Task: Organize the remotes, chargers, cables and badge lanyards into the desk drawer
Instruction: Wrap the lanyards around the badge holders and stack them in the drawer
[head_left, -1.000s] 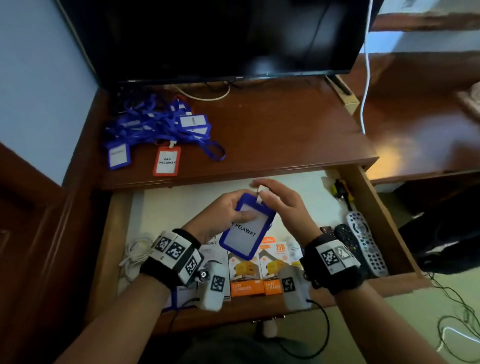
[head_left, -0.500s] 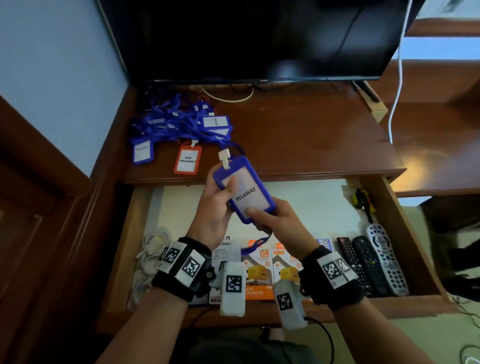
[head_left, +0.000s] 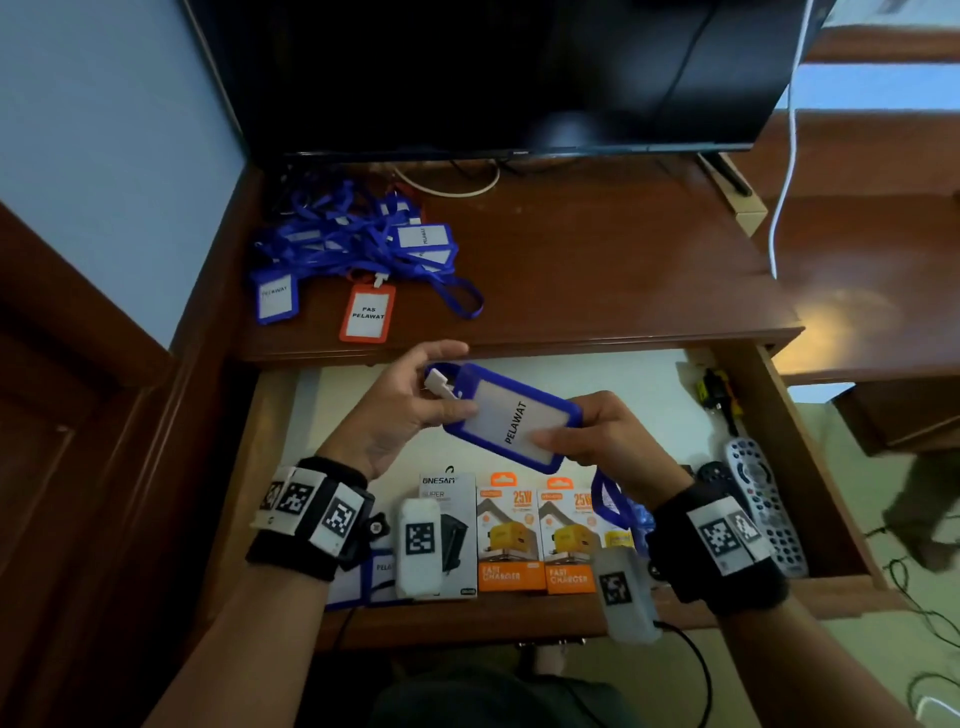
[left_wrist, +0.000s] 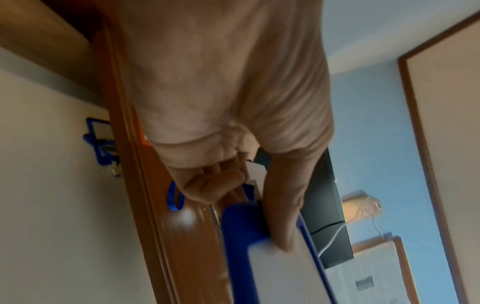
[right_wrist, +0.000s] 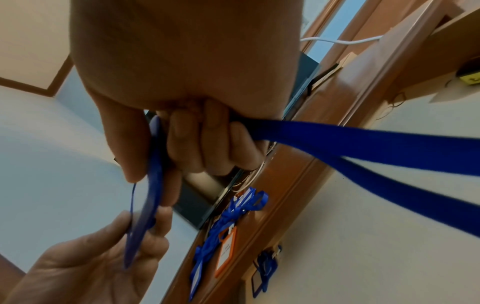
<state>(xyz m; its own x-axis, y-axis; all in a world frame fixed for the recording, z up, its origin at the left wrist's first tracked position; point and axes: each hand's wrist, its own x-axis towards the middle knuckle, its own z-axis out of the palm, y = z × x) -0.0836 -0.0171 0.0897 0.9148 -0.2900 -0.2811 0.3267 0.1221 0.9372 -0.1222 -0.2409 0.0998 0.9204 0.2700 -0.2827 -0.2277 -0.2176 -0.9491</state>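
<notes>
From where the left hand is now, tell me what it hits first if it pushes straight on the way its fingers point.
The left hand points rightward along the blue badge holder it grips, so it would probably meet the right hand on the far end; depth is uncertain.

pale blue wall (head_left: 104, 130); dark wooden desk (head_left: 597, 260); black tv (head_left: 493, 73) at back; greenish floor (head_left: 883, 649)

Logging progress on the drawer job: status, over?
Both hands, left and right, hold blue badge above open drawer. Lanyard pile on desktop. Nothing in the way.
</notes>
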